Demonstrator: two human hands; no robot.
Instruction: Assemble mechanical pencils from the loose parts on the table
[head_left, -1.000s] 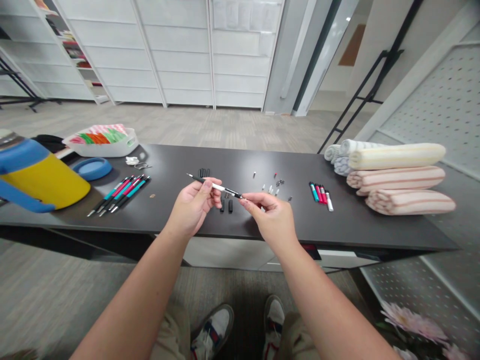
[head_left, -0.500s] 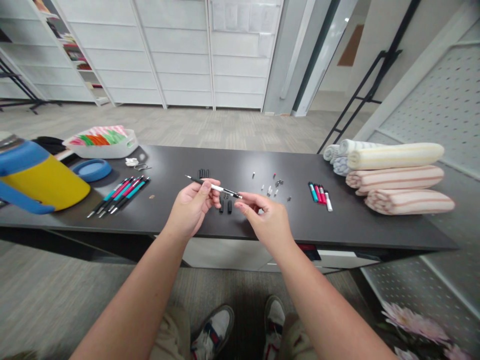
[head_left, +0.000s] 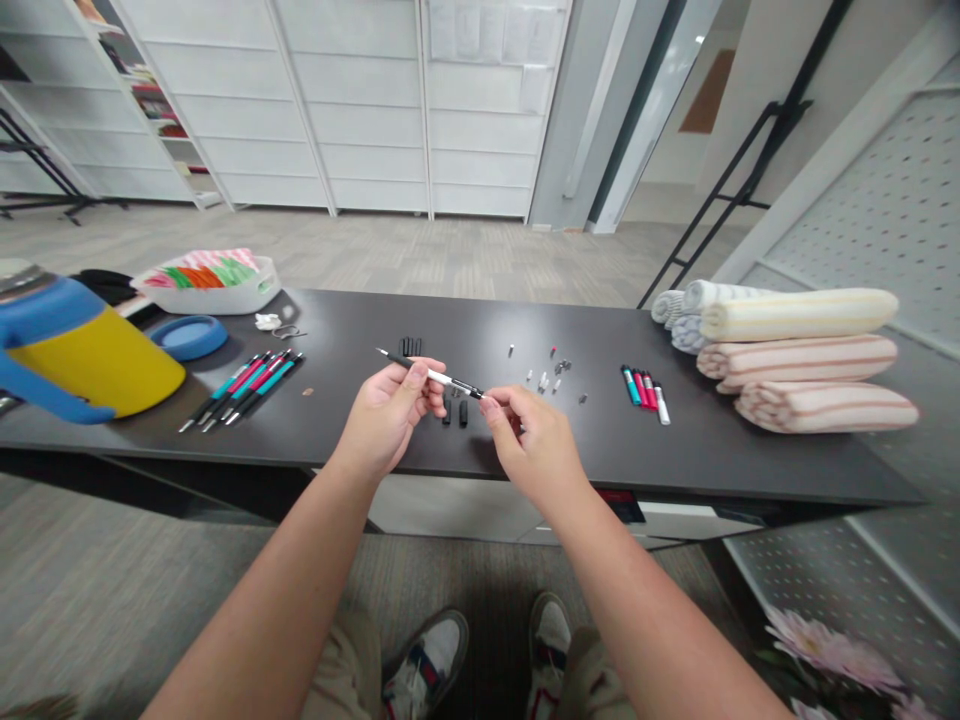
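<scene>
My left hand (head_left: 390,415) pinches a thin black and white pen (head_left: 431,373) near its middle and holds it level above the black table (head_left: 360,440). My right hand (head_left: 532,445) has its thumb and forefinger closed on the pen's right end. Two short black pen parts (head_left: 454,411) lie on the table just under the pen. Small loose pen pieces (head_left: 547,372) are scattered to the right of my hands. A row of several finished pens (head_left: 244,388) lies to the left.
A yellow and blue jug (head_left: 82,355) lies at the table's left end beside a blue lid (head_left: 189,336) and a white tray (head_left: 210,283) of coloured items. Coloured pen barrels (head_left: 643,387) and rolled towels (head_left: 795,350) are at the right.
My right hand's fingers have curled in more tightly at the pen's right end. The pen and my left hand have hardly moved.
</scene>
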